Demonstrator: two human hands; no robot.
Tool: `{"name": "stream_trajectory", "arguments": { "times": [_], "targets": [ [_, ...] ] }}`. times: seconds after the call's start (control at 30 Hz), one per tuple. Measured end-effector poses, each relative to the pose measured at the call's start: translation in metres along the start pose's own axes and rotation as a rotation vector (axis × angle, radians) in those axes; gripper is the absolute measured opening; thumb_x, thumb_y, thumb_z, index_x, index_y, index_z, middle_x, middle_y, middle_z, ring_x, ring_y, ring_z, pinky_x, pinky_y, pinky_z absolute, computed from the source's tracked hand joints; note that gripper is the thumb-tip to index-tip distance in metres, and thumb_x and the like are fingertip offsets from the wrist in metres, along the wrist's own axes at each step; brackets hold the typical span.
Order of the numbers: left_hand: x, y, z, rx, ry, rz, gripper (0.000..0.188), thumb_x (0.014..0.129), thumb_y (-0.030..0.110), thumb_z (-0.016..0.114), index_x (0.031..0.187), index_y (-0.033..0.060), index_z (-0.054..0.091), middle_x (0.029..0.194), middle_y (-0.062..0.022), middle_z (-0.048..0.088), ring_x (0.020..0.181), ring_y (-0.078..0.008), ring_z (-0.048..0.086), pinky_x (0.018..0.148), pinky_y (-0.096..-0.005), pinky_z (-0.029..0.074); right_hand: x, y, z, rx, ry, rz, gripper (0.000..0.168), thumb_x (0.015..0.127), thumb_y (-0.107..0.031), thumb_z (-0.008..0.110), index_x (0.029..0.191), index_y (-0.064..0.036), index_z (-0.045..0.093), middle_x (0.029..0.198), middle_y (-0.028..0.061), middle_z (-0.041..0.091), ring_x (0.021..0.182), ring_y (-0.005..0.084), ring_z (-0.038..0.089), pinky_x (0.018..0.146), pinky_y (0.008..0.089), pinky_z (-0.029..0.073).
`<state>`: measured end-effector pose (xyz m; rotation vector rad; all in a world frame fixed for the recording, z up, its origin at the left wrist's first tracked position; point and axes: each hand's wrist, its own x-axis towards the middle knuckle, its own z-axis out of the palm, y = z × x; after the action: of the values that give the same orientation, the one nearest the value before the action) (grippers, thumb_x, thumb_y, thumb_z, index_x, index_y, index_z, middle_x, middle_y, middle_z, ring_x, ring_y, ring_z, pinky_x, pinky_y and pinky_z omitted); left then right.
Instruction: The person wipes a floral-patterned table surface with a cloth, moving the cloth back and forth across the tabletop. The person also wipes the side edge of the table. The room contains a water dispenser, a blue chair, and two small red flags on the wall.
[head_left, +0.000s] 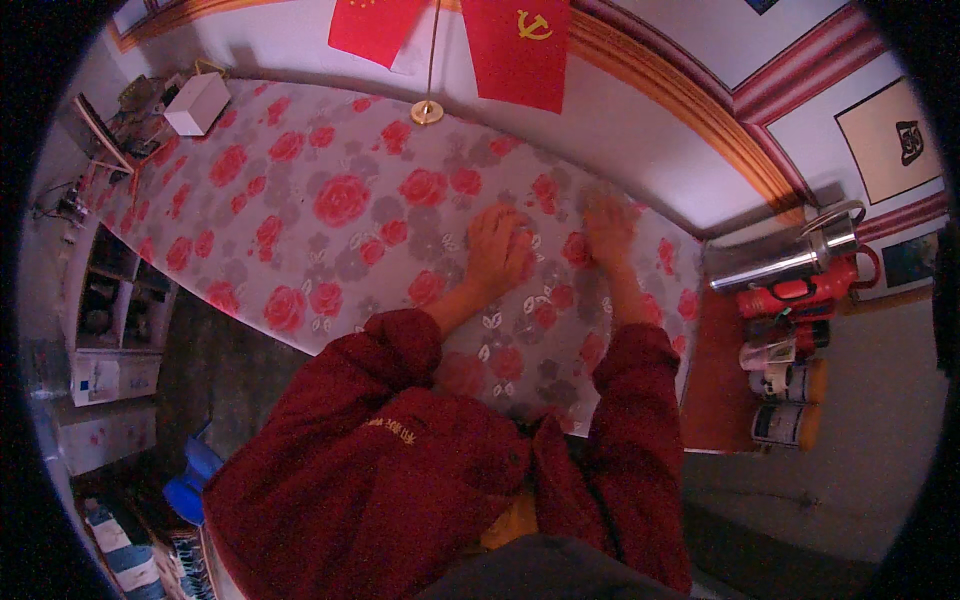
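A tablecloth (465, 217) with a red rose print covers the long table in front of me. On its right half rests my left hand (499, 240), fingers bent downward; what is under its palm is hidden. My right hand (609, 225), blurred by motion, lies farther right with its fingers stretched toward the table's far edge. Nothing shows in its grasp. Both arms reach forward in dark red sleeves.
A flag stand's gold base (427, 112) is at the far edge by the wall. A white box (197, 103) sits far left. A steel flask (772, 266), a red thermos (795, 296) and canisters (780, 426) stand on a reddish-brown surface (716, 382) at right. Blue plastic (191, 480) shows lower left.
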<state>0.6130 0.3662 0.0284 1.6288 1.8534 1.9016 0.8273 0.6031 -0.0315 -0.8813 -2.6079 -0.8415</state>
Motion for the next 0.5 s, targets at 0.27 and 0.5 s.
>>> {"name": "stream_trajectory", "arguments": {
  "times": [0.27,0.5],
  "targets": [
    [-0.007,-0.013,0.007,0.075,-0.100,-0.021,0.024,0.088,0.024,0.062,0.107,0.0087,0.064,0.113,-0.0121,0.060,0.112,-0.0334,0.052,0.099,-0.0473,0.035,-0.131,0.112,0.001,-0.118,-0.380,0.472,0.042,0.097,-0.029,0.048,0.138,-0.019,0.054,0.153,0.0145,0.041,0.138,0.0408,0.038,0.115,0.0588,0.026],
    [-0.014,-0.023,0.010,0.114,-0.155,-0.028,0.024,0.086,0.024,0.065,0.105,0.0097,0.065,0.113,-0.0117,0.061,0.112,-0.0326,0.052,0.100,-0.0469,0.036,-0.162,0.035,-0.051,-0.121,-0.305,0.469,0.046,0.100,-0.031,0.047,0.140,-0.009,0.052,0.152,0.0214,0.040,0.139,0.0453,0.035,0.116,0.0596,0.023]
  ]
}}
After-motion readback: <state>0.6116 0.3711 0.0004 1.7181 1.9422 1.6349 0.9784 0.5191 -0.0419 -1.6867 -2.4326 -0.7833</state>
